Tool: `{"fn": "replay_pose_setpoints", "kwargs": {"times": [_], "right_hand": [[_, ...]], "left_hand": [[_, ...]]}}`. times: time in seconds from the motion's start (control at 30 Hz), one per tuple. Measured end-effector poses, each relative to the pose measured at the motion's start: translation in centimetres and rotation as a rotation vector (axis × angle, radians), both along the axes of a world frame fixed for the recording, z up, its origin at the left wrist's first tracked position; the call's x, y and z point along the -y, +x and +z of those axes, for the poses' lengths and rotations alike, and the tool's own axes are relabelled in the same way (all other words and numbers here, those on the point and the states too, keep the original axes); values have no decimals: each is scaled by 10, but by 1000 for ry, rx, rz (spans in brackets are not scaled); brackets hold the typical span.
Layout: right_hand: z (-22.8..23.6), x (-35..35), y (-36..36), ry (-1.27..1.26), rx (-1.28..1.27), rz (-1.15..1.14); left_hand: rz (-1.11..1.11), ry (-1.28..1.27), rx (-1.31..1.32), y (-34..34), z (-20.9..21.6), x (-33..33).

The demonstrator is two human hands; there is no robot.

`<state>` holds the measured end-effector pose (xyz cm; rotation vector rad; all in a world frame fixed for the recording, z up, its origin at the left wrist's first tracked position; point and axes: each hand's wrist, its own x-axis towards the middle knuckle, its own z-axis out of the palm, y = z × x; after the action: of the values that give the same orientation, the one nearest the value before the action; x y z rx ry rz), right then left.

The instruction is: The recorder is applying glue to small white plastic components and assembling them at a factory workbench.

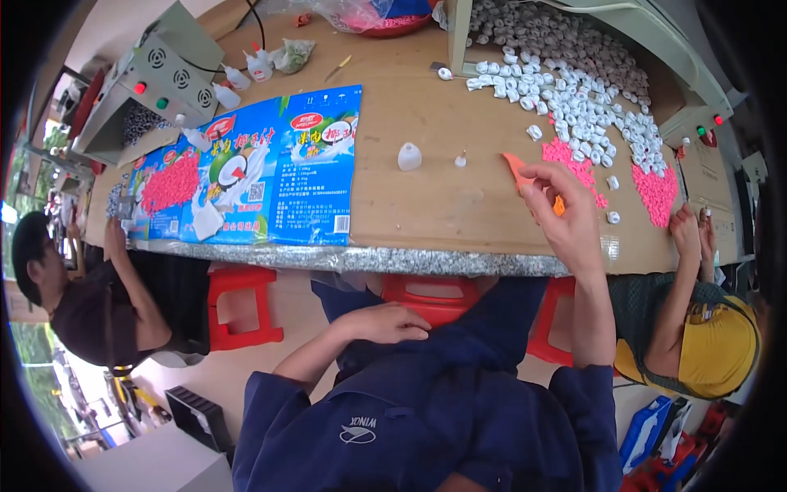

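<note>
My right hand [557, 209] is raised over the near part of the table, thumb and fingers pinching a thin, bent orange piece [513, 166]. More orange shows beside the palm, and I cannot tell if it belongs to the same piece. On my lap lies my left hand [389, 322], fingers stretched out, holding nothing. Left of the orange piece, a small translucent bottle [409, 157] and a tiny pale nozzle-like part [461, 161] rest on the cardboard-covered table [426, 213]. Just beyond my right hand are small pink pieces [574, 164].
Many white ring-like parts [574, 107] spread from under a machine housing [697, 66]. Left lies blue printed cardboard [311, 180] with a pink pile [170, 184]. Squeeze bottles [238, 78] stand near another machine [168, 74]. Co-workers sit left [98, 312] and right [697, 336].
</note>
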<state>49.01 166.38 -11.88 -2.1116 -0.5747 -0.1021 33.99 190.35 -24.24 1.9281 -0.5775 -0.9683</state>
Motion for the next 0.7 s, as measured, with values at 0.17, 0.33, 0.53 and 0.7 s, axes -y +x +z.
{"fn": "replay_pose_setpoints", "kwargs": {"times": [0.17,0.33,0.53,0.7], "right_hand": [[16,-5,13,42,-160,55],[29,-77,91,-40,-100,240],[31,-194,172,-291,-121,360],[-2,-282,221,-291,-99,411]], "left_hand": [[756,-237,169,43,78,-27],[1017,-175,583,110,56,-55],[889,-62,763,152,19,-25],[919,-79,836,157,11,-30]]}}
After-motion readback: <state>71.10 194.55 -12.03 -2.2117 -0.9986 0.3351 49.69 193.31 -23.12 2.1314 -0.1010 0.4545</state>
